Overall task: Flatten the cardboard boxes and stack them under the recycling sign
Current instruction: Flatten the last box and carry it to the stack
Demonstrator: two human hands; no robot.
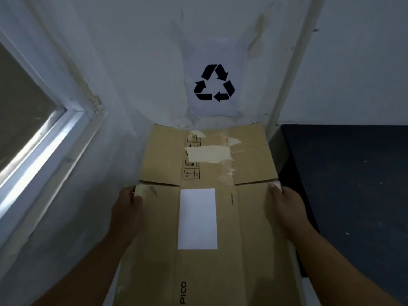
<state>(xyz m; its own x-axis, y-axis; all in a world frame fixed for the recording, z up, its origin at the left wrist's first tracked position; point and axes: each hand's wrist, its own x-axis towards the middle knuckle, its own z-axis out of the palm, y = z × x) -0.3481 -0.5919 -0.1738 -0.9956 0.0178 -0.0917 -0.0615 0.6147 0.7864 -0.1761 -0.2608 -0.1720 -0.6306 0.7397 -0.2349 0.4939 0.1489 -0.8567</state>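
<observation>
Gripping the flattened box (205, 217) by its side edges, left hand (127, 208) and right hand (287, 206) each clamp thumb-over. It looks light, stiff, floppy at the creases; mid-edge holds suit it.

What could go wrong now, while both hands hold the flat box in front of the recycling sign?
1. The left hand and right hand pinch only the box edges, so it may sag or slip.
2. The far flaps are folding upward against the wall; they might not lie flat.
3. Loose tape could catch on the next box.

Head cam, looks fwd/down, close on wall corner (123, 120).
</observation>
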